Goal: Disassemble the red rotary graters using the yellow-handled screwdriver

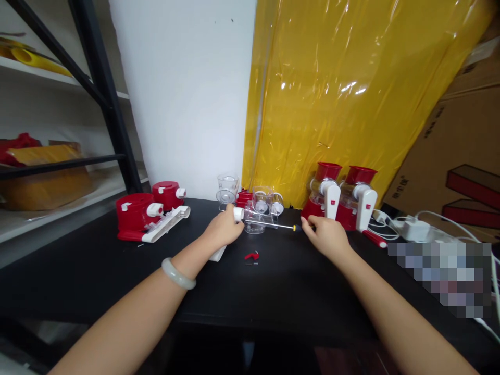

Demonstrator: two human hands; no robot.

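My left hand [223,227] is closed around a white plastic arm [219,254], whose round end [238,214] sticks out past the fingers. My right hand [327,235] grips the dark handle of a screwdriver [273,225]. Its metal shaft lies almost level and points left at the white arm; whether the tip touches it I cannot tell. Behind the shaft stands a clear plastic housing [255,225]. On the black table [289,286], below the shaft, lie a small red part [252,256] and thin metal pieces [252,264], too small to name.
Two red bases [135,211] and a long white part [167,224] are at left. Clear cups [227,185] and metal drums [277,203] stand at the back. Two assembled red-and-white hand-cranked machines [357,198] stand right, near a red handle [375,238] and white cables [414,229].
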